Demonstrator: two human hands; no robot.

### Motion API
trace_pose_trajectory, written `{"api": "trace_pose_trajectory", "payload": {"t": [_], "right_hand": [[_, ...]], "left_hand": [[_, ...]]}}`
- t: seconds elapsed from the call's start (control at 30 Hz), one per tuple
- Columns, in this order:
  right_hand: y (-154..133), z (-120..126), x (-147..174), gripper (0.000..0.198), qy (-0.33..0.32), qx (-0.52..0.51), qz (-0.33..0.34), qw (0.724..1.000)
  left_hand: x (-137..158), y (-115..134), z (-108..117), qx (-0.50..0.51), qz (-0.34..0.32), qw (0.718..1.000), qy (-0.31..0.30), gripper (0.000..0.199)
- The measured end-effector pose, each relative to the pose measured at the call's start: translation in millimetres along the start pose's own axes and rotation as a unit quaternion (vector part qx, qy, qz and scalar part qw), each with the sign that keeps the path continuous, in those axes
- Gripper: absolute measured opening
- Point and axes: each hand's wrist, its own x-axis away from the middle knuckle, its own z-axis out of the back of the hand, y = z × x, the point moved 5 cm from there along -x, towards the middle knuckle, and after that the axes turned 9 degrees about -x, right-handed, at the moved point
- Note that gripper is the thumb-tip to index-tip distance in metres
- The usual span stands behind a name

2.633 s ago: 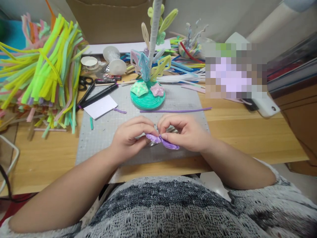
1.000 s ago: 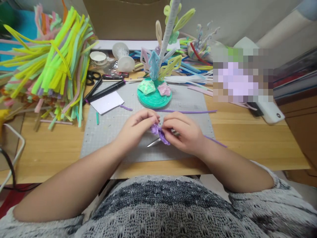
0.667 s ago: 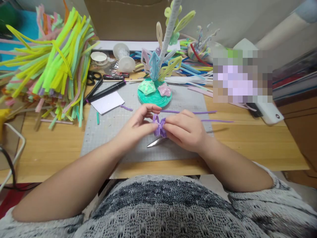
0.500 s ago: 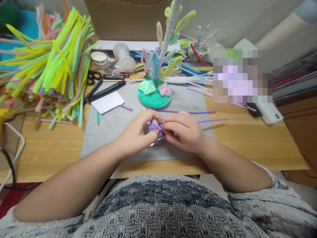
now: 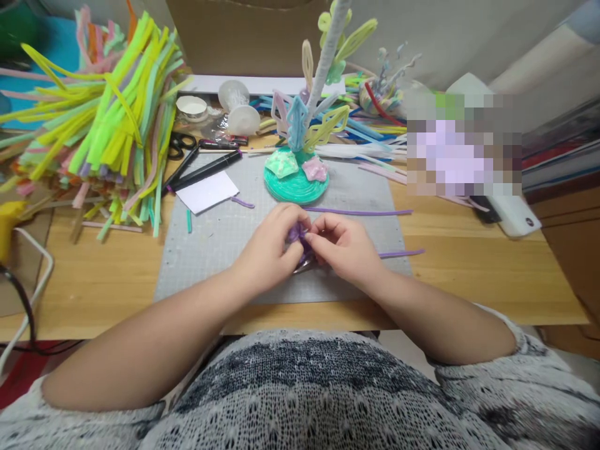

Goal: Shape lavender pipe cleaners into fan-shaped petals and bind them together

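Note:
Between my hands is a bent bundle of purple pipe cleaner (image 5: 295,233), partly covered by fingers. My left hand (image 5: 270,245) is closed around it, thumb and forefinger curled on its near side. The thumb and fingertips of my right hand (image 5: 344,245) pinch at the bundle's right side. A long purple strand (image 5: 402,254) sticks out to the right from behind my right hand. Beneath the fingers a shiny metal piece (image 5: 304,267) shows in part; its kind is hidden. Just beyond the hands a separate straight purple pipe cleaner (image 5: 365,212) lies on the grey cutting mat (image 5: 201,269).
Past my hands stands a green round base (image 5: 295,190) bearing pipe-cleaner shapes and a wrapped stem. At left are a large heap of pipe cleaners (image 5: 117,119), black scissors (image 5: 180,147), markers (image 5: 206,172) and white card (image 5: 207,192). A white device (image 5: 518,215) lies at right.
My right hand has turned, its fingers now lifted and pinching. The strand trailing rightward has swung nearer to me. The purple bundle has turned further into my left hand.

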Motion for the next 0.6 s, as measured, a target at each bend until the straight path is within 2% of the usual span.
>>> {"api": "trace_pose_trajectory", "payload": {"t": [0.1, 0.17, 0.27, 0.33, 0.37, 0.4, 0.47, 0.53, 0.6], "right_hand": [[-0.8, 0.6, -1.6, 0.01, 0.006, 0.057, 0.03, 0.998], [-5.2, 0.9, -2.1, 0.011, -0.008, 0.114, 0.085, 0.99], [-12.7, -2.1, 0.2, 0.012, -0.065, 0.202, 0.195, 0.958], [-13.1, -4.8, 1.8, 0.011, -0.1, 0.248, 0.237, 0.934], [-12.0, -5.6, 1.9, 0.01, -0.11, 0.264, 0.244, 0.926], [-10.7, -5.9, 1.3, 0.01, -0.11, 0.275, 0.246, 0.923], [-8.1, -4.7, -1.2, 0.01, -0.092, 0.271, 0.236, 0.928], [-6.6, -2.4, -4.3, 0.012, -0.062, 0.244, 0.22, 0.942], [-5.4, 0.5, -7.0, 0.013, -0.03, 0.219, 0.193, 0.956]], "left_hand": [[-1.2, -8.8, -3.2, 0.101, 0.072, 0.992, 0.0, 0.025], [-2.2, -15.1, -5.5, 0.19, 0.135, 0.972, -0.005, 0.026], [-3.1, -21.4, -12.0, 0.302, 0.225, 0.924, -0.071, 0.024], [-2.3, -24.0, -14.7, 0.335, 0.269, 0.895, -0.121, 0.023], [-2.0, -25.3, -14.4, 0.336, 0.28, 0.889, -0.132, 0.023], [-1.9, -26.1, -13.5, 0.33, 0.279, 0.891, -0.14, 0.025], [-2.7, -25.8, -10.6, 0.283, 0.242, 0.917, -0.143, 0.035], [-4.3, -22.1, -6.3, 0.193, 0.164, 0.96, -0.124, 0.044], [-5.1, -15.4, -2.1, 0.085, 0.074, 0.99, -0.084, 0.042]]}}
